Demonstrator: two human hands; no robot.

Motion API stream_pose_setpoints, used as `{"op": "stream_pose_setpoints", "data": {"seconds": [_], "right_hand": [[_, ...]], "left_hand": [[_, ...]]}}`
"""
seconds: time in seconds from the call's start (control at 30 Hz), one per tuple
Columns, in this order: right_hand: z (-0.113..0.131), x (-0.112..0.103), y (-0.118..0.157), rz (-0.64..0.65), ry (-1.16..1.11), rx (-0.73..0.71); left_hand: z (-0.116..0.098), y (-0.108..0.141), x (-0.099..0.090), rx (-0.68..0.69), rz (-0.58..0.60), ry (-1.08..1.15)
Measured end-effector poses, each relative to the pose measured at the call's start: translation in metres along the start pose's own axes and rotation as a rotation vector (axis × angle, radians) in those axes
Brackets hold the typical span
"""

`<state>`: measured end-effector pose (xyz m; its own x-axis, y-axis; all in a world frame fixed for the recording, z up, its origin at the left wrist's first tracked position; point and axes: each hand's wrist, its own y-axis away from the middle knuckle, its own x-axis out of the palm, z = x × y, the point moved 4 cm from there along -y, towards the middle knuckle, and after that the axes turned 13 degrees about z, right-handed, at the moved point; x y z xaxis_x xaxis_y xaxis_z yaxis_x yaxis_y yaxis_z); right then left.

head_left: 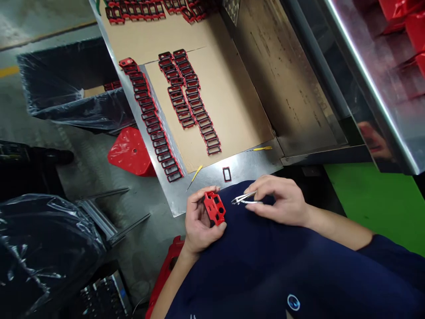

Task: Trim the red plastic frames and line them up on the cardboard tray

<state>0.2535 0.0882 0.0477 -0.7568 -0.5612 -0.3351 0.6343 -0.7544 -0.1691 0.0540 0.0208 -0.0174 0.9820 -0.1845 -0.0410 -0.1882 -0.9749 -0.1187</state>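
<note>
My left hand [201, 223] holds a red plastic part [214, 208] with several dark openings, its face turned up toward the camera. To the right of it, my right hand [282, 199] pinches a small metal tool [244, 198] by its handles. The tool's tip points at the red part but stays apart from it. A single thin rectangular frame [226, 174], dark with red edges, lies on the metal table edge [179, 199] just beyond my hands. Two thin yellow-handled tools, one on the left [197, 171] and one on the right [263, 148], rest near the same edge.
Rows of black-and-red frames [207, 128] lie on the cardboard [232, 97], with another row [156, 128] along the table's left side. A plastic-lined bin [49, 84] and a red stool [131, 150] stand left. A metal-edged structure [365, 75] rises at the right.
</note>
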Motion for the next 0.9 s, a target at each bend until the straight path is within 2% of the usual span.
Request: {"op": "stream_pose_setpoints", "data": {"seconds": [0.07,0.13,0.2,0.33,0.6,0.8,0.9], "right_hand": [[-0.016,0.0,0.006,-0.095,-0.224,0.195],[-0.029,0.003,0.011,-0.121,-0.408,0.318],[-0.036,0.006,0.014,-0.116,-0.478,0.365],[-0.039,0.008,0.014,-0.069,-0.462,0.391],[-0.035,0.007,0.011,0.005,-0.413,0.311],[-0.021,0.001,0.006,0.114,-0.145,0.035],[-0.021,-0.001,0.006,0.15,-0.142,0.001]], "left_hand": [[0.006,0.006,0.001,-0.03,-0.039,0.135],[0.008,0.009,0.003,-0.034,-0.055,0.18],[0.009,0.011,0.005,-0.032,-0.06,0.203],[0.009,0.012,0.006,-0.053,-0.068,0.195],[0.007,0.014,0.011,-0.041,-0.074,0.231],[0.008,0.014,0.016,0.048,-0.081,0.276],[0.008,0.014,0.019,0.075,-0.082,0.254]]}}
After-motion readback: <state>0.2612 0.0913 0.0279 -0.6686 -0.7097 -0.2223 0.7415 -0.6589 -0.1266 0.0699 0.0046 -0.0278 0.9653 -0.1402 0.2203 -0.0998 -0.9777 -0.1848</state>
